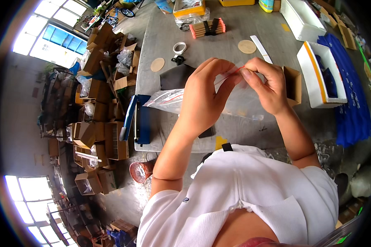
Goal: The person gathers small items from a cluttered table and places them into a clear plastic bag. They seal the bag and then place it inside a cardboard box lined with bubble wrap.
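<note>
My left hand (204,94) and my right hand (270,84) meet above the table, thumbs and forefingers pinched together. Between them they grip the red-lined top edge of a clear zip bag (245,103), whose see-through body hangs below the fingers. More clear plastic bags (167,99) with red strips lie on the table by my left wrist. Just beyond them is a dark grey sheet or pouch (175,77), partly covered by that hand. An opened cardboard box (292,84) stands beside my right hand.
On the grey table (152,49) are a blue bag sealer (142,119), a white tape roll (179,47), round discs (246,46), a white strip (261,48) and a bundle of pink-ended sticks (207,28). White foam boxes (313,76) and blue fabric (352,111) line the right side.
</note>
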Tool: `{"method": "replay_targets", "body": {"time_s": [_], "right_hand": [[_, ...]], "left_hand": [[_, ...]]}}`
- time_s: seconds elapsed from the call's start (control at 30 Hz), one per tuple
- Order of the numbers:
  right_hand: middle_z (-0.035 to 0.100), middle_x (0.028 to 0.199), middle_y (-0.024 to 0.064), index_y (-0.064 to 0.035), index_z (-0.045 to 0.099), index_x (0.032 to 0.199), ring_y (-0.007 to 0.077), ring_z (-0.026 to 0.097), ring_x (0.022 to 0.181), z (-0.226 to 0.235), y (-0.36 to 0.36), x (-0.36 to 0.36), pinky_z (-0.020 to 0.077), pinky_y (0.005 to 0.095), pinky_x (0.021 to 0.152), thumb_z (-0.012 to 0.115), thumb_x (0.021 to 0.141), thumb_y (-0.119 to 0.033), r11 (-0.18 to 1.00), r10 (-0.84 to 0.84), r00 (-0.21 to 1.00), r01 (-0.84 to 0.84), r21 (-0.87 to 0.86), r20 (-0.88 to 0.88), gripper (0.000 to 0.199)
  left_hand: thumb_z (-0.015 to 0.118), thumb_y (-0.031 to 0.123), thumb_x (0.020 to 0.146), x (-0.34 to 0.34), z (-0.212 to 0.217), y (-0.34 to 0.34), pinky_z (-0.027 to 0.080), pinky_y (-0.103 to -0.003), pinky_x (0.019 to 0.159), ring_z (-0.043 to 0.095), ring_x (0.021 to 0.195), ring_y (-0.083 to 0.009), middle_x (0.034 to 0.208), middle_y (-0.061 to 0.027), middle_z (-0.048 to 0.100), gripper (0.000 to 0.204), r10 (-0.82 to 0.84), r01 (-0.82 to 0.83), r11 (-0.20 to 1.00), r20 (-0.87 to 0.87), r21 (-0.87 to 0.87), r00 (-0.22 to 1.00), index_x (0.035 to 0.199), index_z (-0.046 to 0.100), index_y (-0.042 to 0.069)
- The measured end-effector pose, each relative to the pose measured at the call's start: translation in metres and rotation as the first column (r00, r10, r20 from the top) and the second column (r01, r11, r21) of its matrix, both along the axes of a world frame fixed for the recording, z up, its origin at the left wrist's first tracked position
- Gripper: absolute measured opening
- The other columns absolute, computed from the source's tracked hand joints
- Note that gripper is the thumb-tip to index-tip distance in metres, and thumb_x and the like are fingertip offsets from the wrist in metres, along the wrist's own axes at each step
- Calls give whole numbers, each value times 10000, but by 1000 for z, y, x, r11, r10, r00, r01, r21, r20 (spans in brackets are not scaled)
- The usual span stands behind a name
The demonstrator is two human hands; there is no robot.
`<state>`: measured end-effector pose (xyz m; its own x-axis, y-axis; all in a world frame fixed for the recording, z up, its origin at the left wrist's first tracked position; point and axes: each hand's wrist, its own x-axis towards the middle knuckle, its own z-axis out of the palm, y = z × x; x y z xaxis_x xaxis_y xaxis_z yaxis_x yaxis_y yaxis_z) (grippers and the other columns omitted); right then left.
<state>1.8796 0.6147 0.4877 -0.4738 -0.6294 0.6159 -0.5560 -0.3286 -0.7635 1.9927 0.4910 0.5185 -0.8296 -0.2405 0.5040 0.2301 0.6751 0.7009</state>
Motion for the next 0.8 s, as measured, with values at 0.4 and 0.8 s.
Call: {"method": "replay_targets", "body": {"time_s": [0.4, 0.8], "right_hand": [[525, 652, 13, 11, 565, 777, 72, 441, 596, 10, 7, 13, 377, 219, 557, 571, 875, -115, 992, -76, 995, 81, -94, 57, 159], [574, 741, 75, 25, 574, 831, 171, 528, 652, 21, 10, 9, 425, 268, 591, 607, 824, -34, 990, 57, 990, -72, -118, -128, 67]], "left_hand": [[627, 33, 763, 3, 13, -1, 418, -366, 698, 534, 779, -316, 817, -119, 574, 146, -40, 35, 995, -53, -94, 998, 873, 540, -10], [662, 37, 778, 19, 22, -6, 447, -264, 663, 555, 690, -143, 756, -91, 608, 125, -141, 137, 967, 4, 213, 990, 853, 588, -30]]}}
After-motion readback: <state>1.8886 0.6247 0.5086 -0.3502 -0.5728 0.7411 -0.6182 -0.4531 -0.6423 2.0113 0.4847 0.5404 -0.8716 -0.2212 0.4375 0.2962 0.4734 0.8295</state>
